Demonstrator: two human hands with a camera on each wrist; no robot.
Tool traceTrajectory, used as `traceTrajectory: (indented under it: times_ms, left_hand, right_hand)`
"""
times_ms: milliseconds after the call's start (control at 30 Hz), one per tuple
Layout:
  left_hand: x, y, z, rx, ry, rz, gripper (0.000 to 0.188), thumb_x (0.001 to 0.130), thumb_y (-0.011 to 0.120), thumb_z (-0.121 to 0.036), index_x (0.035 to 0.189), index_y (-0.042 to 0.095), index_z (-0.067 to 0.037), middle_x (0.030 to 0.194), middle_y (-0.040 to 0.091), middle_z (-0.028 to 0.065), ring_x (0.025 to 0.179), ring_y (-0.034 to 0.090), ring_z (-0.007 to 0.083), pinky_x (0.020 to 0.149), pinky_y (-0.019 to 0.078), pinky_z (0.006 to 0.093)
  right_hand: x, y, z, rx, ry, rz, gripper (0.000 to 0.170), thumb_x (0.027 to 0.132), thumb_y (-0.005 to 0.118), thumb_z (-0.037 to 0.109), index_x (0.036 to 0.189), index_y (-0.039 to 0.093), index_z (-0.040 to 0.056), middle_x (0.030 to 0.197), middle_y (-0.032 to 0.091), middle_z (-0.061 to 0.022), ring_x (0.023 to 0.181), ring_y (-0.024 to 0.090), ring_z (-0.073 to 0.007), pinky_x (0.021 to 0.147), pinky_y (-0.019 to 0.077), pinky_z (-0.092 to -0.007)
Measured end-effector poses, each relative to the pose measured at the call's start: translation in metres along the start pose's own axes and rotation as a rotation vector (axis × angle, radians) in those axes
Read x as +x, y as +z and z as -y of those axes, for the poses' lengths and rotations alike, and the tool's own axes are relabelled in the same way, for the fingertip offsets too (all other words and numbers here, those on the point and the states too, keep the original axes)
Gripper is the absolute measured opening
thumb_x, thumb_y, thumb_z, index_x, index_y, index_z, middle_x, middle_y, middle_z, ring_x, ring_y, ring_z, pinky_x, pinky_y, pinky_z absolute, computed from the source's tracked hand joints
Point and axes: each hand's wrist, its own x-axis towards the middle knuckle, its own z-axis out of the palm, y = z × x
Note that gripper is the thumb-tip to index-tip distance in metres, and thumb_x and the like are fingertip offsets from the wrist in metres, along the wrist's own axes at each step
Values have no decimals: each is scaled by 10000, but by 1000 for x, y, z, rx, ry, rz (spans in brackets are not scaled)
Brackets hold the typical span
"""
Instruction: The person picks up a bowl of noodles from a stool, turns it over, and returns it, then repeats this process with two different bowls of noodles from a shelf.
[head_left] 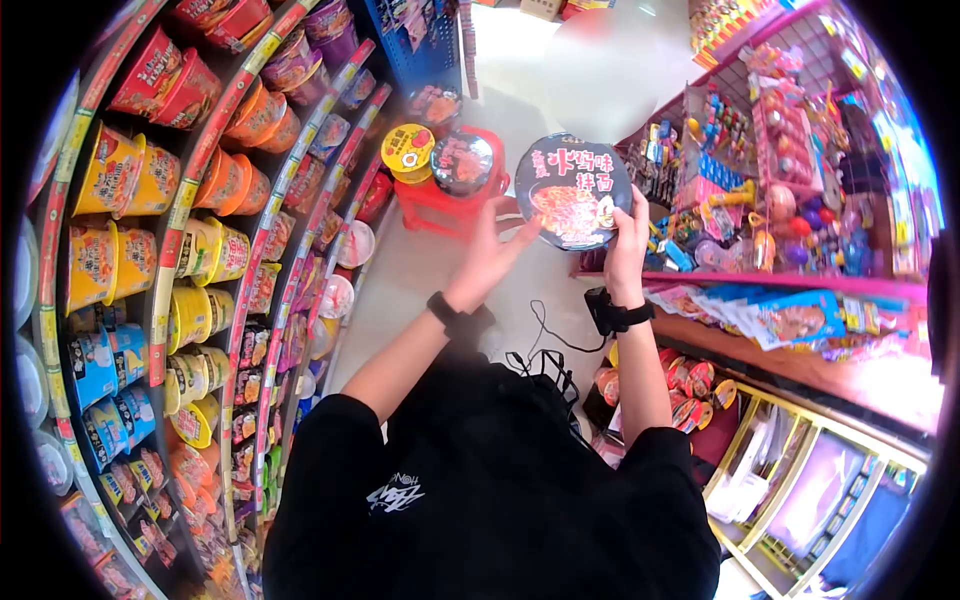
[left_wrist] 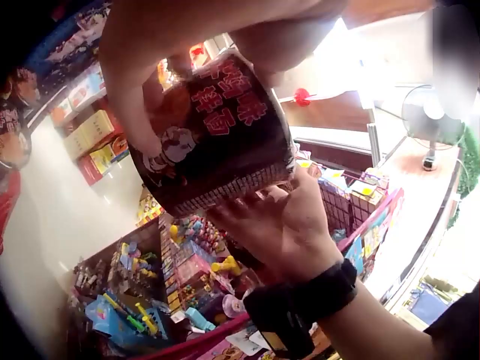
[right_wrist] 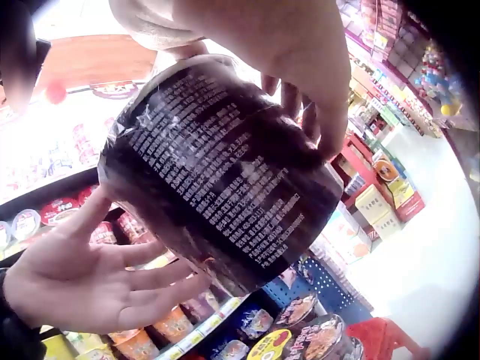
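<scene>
Raised in front of the body is a black instant noodle bowl (head_left: 562, 195), its printed lid facing the head camera. The right hand (head_left: 627, 250) grips it from the right side, with curled fingers (right_wrist: 311, 124) visible around it in the right wrist view. The left hand (right_wrist: 97, 281) is palm up at the opposite side, its fingers straight and spread, thumb tip and fingertips right at the bowl's edge. Dense small print covers the side seen in the right wrist view. Both wrists wear black bands.
A red stool (head_left: 425, 213) carries a yellow-lidded bowl (head_left: 407, 150) and dark-lidded bowls (head_left: 463, 163). Shelves of noodle tubs (head_left: 200, 250) line the left. A pink rack of toys (head_left: 770, 215) stands right, above a yellow-framed rack (head_left: 800, 490). A black cable (head_left: 545, 325) hangs near the body.
</scene>
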Motion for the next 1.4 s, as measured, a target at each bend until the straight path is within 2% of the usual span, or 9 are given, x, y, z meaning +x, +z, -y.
traceTrajectory:
  times_ms: [233, 367, 567, 767, 867, 967, 1100, 1267, 1400]
  left_hand:
    - [83, 3, 16, -127, 19, -12, 607, 848, 704, -290, 1251, 370, 17, 1284, 444, 179, 1205, 484, 274, 949, 455, 378]
    - [119, 3, 16, -120, 27, -32, 656, 848, 689, -234, 1330, 325, 21, 1309, 431, 193, 1249, 446, 294, 1018, 395, 388]
    - [174, 4, 55, -197, -59, -11, 788, 833, 670, -166, 1445, 202, 0, 1408, 351, 193, 1315, 366, 308, 1072, 318, 406]
    - [224, 18, 96, -389, -150, -157, 849, 802, 586, -45, 1489, 87, -44, 1480, 263, 136, 1400, 226, 247, 1106, 245, 387]
    - [253, 24, 130, -451, -146, -280, 788, 814, 510, -37, 1497, 123, -108, 1505, 235, 64, 1407, 207, 231, 1039, 326, 385]
    - [281, 26, 160, -559, -211, -351, 788, 809, 488, -17, 1498, 123, -129, 1520, 216, 59, 1395, 233, 212, 1012, 350, 368]
    - [307, 16, 201, -619, -212, -420, 780, 805, 488, -14, 1491, 140, -145, 1516, 224, 64, 1384, 252, 210, 991, 381, 365]
    - [323, 1, 251, -571, -208, -465, 779, 786, 485, -3, 1483, 166, -141, 1505, 240, 76, 1388, 250, 218, 985, 402, 376]
    - [331, 1, 271, -591, -282, -558, 776, 780, 473, 3, 1483, 174, -133, 1504, 249, 76, 1396, 236, 220, 992, 389, 368]
  right_hand:
    - [92, 3, -36, 75, 50, 17, 410, 855, 465, 36, 1255, 432, -43, 1209, 518, -118, 1098, 503, -180, 964, 386, -301]
    - [136, 7, -54, 82, 94, 35, 413, 844, 482, 30, 1252, 440, -26, 1182, 540, -108, 1062, 523, -172, 938, 406, -300]
    - [207, -5, -100, 55, 187, 147, 422, 819, 504, 8, 1239, 470, -16, 1146, 553, -91, 1030, 523, -155, 909, 412, -286]
    - [288, -9, -179, -144, 343, 251, 425, 811, 463, 40, 1231, 495, -17, 1120, 583, -83, 1019, 543, -165, 914, 417, -277]
    - [319, 5, -215, -180, 395, 383, 453, 807, 474, 25, 1257, 488, -27, 1159, 572, -91, 1059, 526, -160, 927, 401, -265]
    - [348, -10, -284, -200, 406, 473, 448, 821, 511, 49, 1265, 507, -13, 1194, 562, -83, 1106, 508, -168, 945, 401, -285]
    - [374, -2, -337, -214, 456, 613, 444, 829, 540, 57, 1266, 510, -11, 1206, 559, -82, 1113, 509, -161, 944, 409, -298]
    - [391, 16, -379, -217, 546, 743, 448, 841, 510, -12, 1288, 494, -5, 1193, 573, -75, 1053, 556, -164, 928, 433, -293]
    - [395, 28, -404, -209, 569, 792, 426, 837, 540, 15, 1262, 509, -1, 1115, 592, -38, 1015, 534, -119, 875, 419, -252]
